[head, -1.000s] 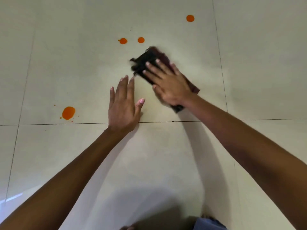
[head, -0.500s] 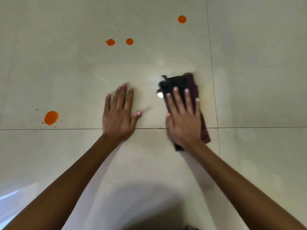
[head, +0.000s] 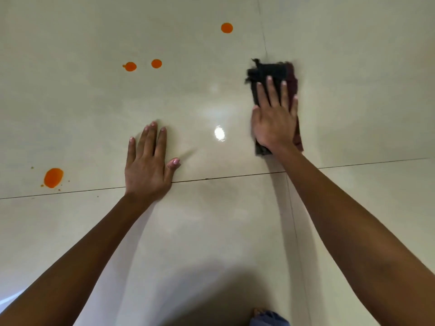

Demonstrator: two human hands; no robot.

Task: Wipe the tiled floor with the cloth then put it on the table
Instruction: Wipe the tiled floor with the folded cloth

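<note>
A dark folded cloth point(head: 268, 71), black with a maroon edge, lies flat on the glossy cream tiled floor point(head: 353, 90). My right hand point(head: 274, 121) presses down on it with fingers spread, covering its near half. My left hand point(head: 148, 165) rests palm-down on the bare tile to the left, fingers apart, holding nothing. Several orange spots mark the floor: a large one point(head: 53, 177) at the left, two small ones point(head: 129, 66) point(head: 156, 63) farther off, and one point(head: 227, 28) near the top.
Grout lines cross the floor just below my hands and run up behind the cloth. A bright light reflection point(head: 219, 133) sits between my hands. A bit of blue fabric point(head: 268, 318) shows at the bottom edge. No table is in view.
My right hand slid the cloth from near the two small orange spots back toward me and then out to the right. My left hand stayed planted on the tile.
</note>
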